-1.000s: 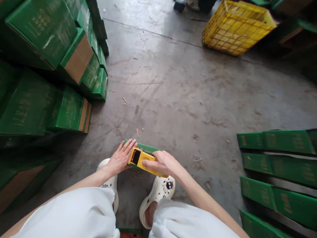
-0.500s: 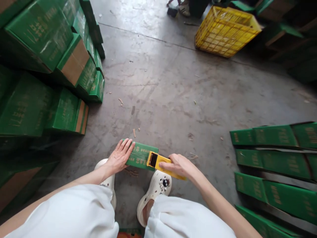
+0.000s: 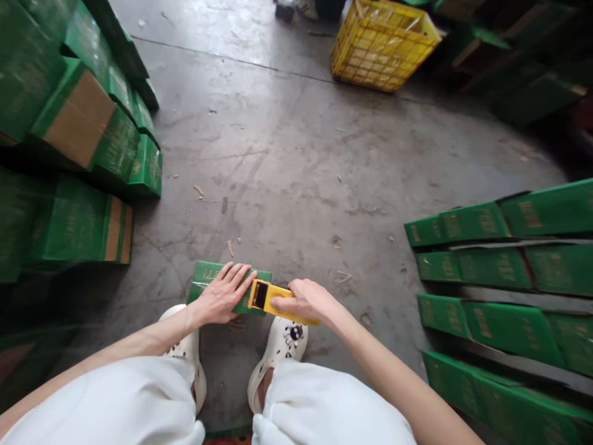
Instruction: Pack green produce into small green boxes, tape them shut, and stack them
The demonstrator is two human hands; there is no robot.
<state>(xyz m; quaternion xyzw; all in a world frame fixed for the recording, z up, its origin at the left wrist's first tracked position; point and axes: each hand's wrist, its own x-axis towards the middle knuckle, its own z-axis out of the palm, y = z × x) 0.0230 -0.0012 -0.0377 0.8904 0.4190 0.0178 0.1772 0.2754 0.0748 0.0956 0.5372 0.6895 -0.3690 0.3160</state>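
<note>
On the floor in front of my white clogs [image 3: 287, 337] stands a green cardboard box [image 3: 206, 275], seen from above. My left hand [image 3: 222, 293] lies flat across its top, fingers stretched out and slightly spread. My right hand [image 3: 303, 300] is wrapped round a yellow stapler-like hand tool [image 3: 277, 303] with a dark window near its front end. That front end rests over the right part of the box, close to my left fingertips. Whether it touches the box surface I cannot tell.
Stacked green cartons [image 3: 78, 210] rise on the left. Rows of narrow green boxes [image 3: 500, 269] stand on the right. A yellow plastic crate [image 3: 380, 49] is farther off, near another person's shoe [image 3: 306, 8]. Scraps of cardboard [image 3: 230, 248] litter the concrete floor [image 3: 296, 185].
My left hand has moved right along the box, closer to the yellow tool, uncovering the box's left end. The tool stays over the right end. The whole view has shifted.
</note>
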